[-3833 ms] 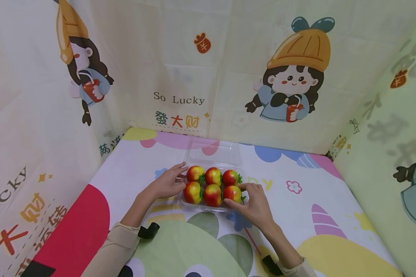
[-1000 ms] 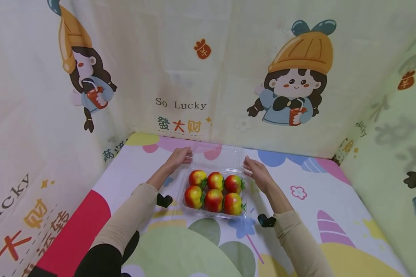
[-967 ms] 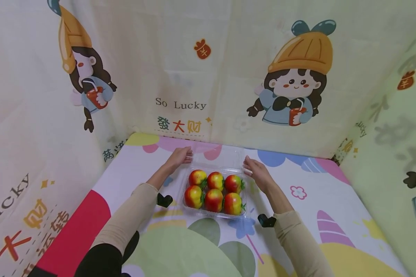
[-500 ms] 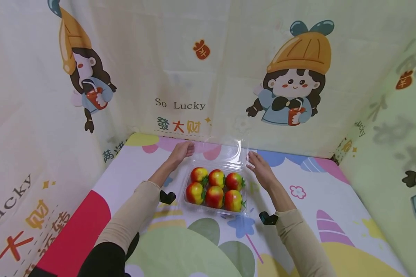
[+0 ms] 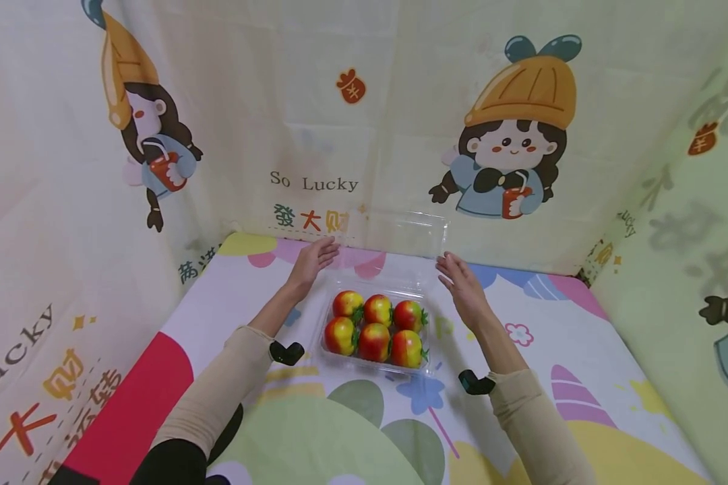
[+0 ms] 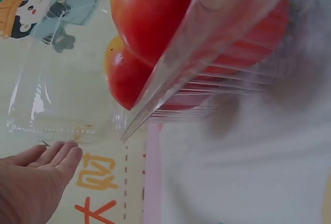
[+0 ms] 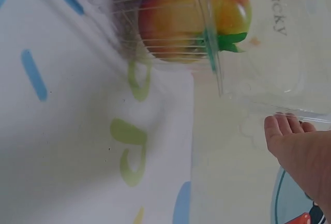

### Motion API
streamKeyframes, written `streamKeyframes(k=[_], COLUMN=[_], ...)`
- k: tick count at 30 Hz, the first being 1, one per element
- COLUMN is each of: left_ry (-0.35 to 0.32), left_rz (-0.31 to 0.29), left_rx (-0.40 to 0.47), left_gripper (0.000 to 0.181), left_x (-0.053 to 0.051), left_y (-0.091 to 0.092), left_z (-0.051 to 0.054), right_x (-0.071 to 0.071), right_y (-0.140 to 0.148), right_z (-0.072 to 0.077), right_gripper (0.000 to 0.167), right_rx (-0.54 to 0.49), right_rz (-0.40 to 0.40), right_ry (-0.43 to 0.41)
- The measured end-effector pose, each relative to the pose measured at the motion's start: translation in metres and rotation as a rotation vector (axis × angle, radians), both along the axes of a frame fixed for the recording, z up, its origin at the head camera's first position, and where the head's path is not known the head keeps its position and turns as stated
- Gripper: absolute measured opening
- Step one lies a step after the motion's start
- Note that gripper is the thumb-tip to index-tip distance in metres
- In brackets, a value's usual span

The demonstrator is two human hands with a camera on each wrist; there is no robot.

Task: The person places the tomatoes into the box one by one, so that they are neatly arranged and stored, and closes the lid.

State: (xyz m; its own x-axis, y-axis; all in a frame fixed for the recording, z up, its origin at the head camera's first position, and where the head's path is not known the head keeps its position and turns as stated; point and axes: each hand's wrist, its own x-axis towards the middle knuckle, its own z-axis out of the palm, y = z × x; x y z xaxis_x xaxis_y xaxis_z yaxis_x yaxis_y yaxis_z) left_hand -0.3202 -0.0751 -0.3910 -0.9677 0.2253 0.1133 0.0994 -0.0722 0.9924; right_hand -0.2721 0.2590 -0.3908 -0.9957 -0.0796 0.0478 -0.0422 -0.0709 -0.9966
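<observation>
A clear plastic clamshell box (image 5: 370, 366) sits mid-table, holding several red-and-yellow fruits (image 5: 374, 342) with green leafy ends, in two rows. Its hinged lid (image 5: 408, 232) stands raised at the far side, tilted up in front of the backdrop. My left hand (image 5: 312, 266) is at the lid's left edge, fingers extended; the left wrist view has this hand (image 6: 39, 180) with its fingertips against the lid's edge. At the opposite edge is my right hand (image 5: 466, 289), fingers nearly straight. The right wrist view shows that hand's fingertips (image 7: 282, 123) at the lid edge.
A cartoon-printed cloth (image 5: 291, 431) covers the table. Printed curtains (image 5: 394, 135) hang behind it and at both sides, close to the table's far edge. Dark wrist cameras (image 5: 286, 353) sit at both cuffs.
From beside the fruits, where my right hand touched one, both hands moved away to the lid. The lid has risen from lying back on the table to a steep tilt. The fruits stay in place.
</observation>
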Motion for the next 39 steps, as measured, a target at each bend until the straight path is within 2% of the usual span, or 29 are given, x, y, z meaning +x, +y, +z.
streamKeyframes(k=[6, 14, 23, 26, 33, 39], left_ry=[0.049, 0.127, 0.170, 0.177, 0.205, 0.224], left_rz=[-0.003, -0.007, -0.033, -0.043, -0.052, -0.036], left_rx=[0.059, 0.037, -0.016, -0.032, -0.126, -0.266], left_gripper=[0.056, 0.056, 0.057, 0.058, 0.054, 0.043], left_x=[0.011, 0.029, 0.054, 0.061, 0.077, 0.091], left_y=[-0.006, -0.011, -0.025, -0.028, -0.037, -0.043], left_z=[0.003, 0.008, 0.001, -0.001, -0.006, -0.015], right_x=[0.013, 0.032, 0.059, 0.069, 0.087, 0.100], right_y=[-0.001, 0.000, 0.001, 0.002, 0.003, 0.007], right_z=[0.009, 0.017, 0.018, 0.018, 0.014, 0.001], right_gripper=[0.069, 0.069, 0.059, 0.060, 0.061, 0.054], right_rx=[-0.006, -0.003, 0.013, 0.021, 0.138, 0.234], right_rz=[-0.024, -0.024, 0.007, 0.013, 0.032, 0.046], right_ry=[0.029, 0.113, 0.153, 0.158, 0.133, 0.087])
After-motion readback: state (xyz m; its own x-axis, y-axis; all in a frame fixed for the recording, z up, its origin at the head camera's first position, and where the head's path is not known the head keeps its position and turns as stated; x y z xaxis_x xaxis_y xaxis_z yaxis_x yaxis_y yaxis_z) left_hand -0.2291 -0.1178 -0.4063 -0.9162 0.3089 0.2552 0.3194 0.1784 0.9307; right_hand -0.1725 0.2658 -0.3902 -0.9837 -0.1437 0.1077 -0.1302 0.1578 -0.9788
